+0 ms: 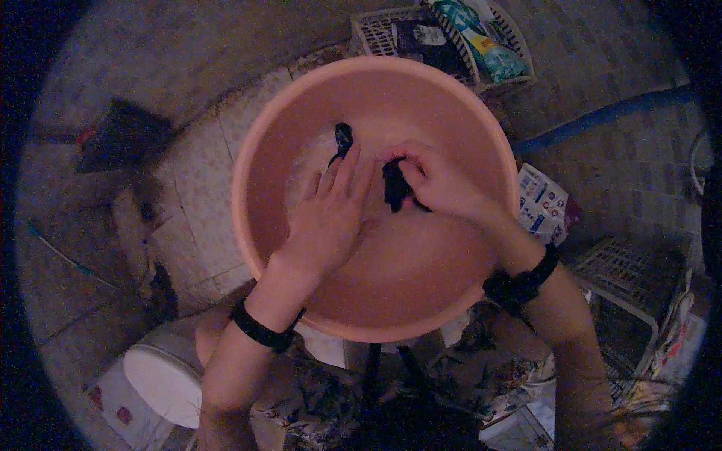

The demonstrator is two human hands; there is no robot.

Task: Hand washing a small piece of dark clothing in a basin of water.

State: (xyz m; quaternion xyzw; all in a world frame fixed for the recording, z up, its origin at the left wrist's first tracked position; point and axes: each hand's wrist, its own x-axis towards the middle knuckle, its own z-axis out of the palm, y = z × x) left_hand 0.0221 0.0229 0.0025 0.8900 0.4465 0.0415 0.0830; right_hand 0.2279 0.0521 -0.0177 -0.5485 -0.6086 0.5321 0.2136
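Observation:
Both of my hands are inside a large pinkish-orange basin (259,98) that appears to hold some water. My left hand (323,218) lies palm down with its fingers stretched out and slightly apart. A small, dark, wet-looking piece of cloth (344,139) shows just beyond its fingertips. Curled fingers and thumb of my right hand (436,180) pinch a bunched black cloth (395,184) near the basin's middle. Whether the two dark pieces belong to one cloth is hidden by my left hand. Dark bands circle both wrists.
Behind the basin stands a plastic basket (376,34) with packets in it. A blue hose (602,116) runs at the right, above a white printed package (543,203). Crates (624,286) stand at lower right, a dustpan (124,135) at left, a white round lid (162,383) at lower left.

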